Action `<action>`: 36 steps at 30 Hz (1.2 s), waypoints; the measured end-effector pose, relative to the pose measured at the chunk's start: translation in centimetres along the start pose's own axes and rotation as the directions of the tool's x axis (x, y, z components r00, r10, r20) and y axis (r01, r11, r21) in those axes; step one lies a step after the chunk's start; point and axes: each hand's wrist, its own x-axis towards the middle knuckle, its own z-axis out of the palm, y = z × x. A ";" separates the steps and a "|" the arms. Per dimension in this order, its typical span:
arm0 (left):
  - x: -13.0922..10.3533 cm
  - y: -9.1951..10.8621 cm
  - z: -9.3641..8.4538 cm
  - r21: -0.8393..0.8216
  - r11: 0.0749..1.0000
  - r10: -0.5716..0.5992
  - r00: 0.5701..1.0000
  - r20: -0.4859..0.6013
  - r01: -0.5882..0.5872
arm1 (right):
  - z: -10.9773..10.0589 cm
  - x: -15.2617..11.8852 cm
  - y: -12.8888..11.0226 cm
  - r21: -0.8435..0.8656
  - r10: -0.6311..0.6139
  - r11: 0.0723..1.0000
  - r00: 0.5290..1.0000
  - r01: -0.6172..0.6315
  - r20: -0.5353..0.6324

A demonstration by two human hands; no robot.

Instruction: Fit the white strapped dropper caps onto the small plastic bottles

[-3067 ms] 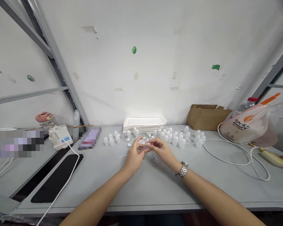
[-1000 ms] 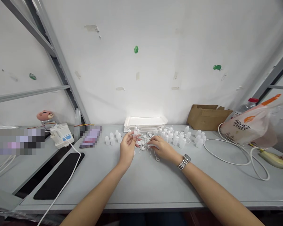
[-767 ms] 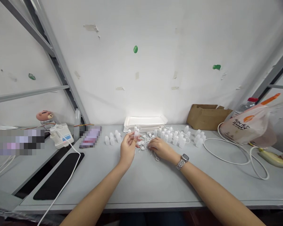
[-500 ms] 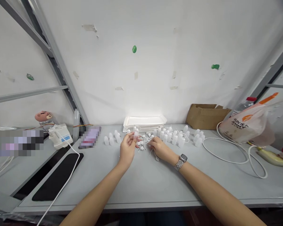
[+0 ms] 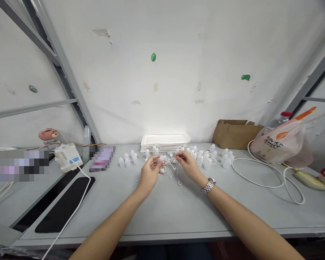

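Near the middle of the table my left hand (image 5: 148,172) is closed around a small translucent white squeeze bottle (image 5: 161,159), its fingers hiding part of the body. To its right, my right hand (image 5: 188,164) has thumb and fingertips pinched together; what sits between them is too small to make out. A loose pile of small white caps with thin straps (image 5: 171,162) lies between and beneath both hands, and one strap with a ring end (image 5: 179,182) is spread toward me. Behind my right hand stand several bottles with straps attached (image 5: 207,162).
Plain small bottles stand in groups at left (image 5: 127,160) and right (image 5: 226,160). Stacked white trays (image 5: 165,139) rest against the wall. A cardboard box (image 5: 237,133), a plastic bag (image 5: 281,146) and a looped white cable (image 5: 256,185) occupy the right; a phone (image 5: 102,159) and black mat (image 5: 66,204) the left.
My left hand has moved slightly right and toward me with a bottle. My right hand has risen off the pile, fingertips pinched. A bottle now shows standing behind my left hand.
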 end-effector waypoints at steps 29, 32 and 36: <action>-1.0 1.0 0.9 -0.097 0.973 -0.168 0.932 0.321 0.209 | 0.6 -1.4 -2.6 0.571 0.188 0.775 0.961 -0.272 0.202; -1.0 1.0 0.7 -0.097 0.976 -0.150 0.921 0.361 0.197 | 0.4 -1.3 -2.5 0.574 0.150 0.755 0.936 -0.317 0.319; -1.2 0.8 0.9 -0.058 0.978 -0.174 0.940 0.293 0.199 | 1.2 -1.7 -1.9 0.607 0.186 0.725 0.941 -0.325 0.281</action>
